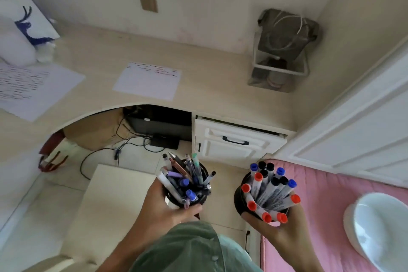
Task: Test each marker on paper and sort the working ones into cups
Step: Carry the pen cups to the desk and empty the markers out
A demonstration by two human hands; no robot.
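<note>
Seen from above, standing back from the desk (198, 55). Left hand (163, 207) wrapped around a dark cup (199, 196), fingers (189, 208) clenched on its near wall, held in the air over the floor, short of the desk's curved front edge. Crammed with mixed pens and markers (185, 174), tips fanning upward, some leaning past the rim. Right hand (276, 227) cupped under a second dark cup (239, 196), fingers clasping its base and near side, held level with the first and just beside it, a narrow gap between the two. Packed with whiteboard markers (269, 192), caps up: red ones around the near rim, blue and black toward the far side. On the desk, well apart from both cups, a sheet of paper (148, 80) with short coloured strokes along its far edge, lying close to the curved cut-out; a larger marked sheet (33, 90) at the left, reaching near the desk's front edge. Bare desk surface between the two sheets and to the right of the smaller one, up to a wire rack (282, 55) in the far right corner. White drawer (236, 141) below the desk's right side, pink bedding (320, 194) at the right.
</note>
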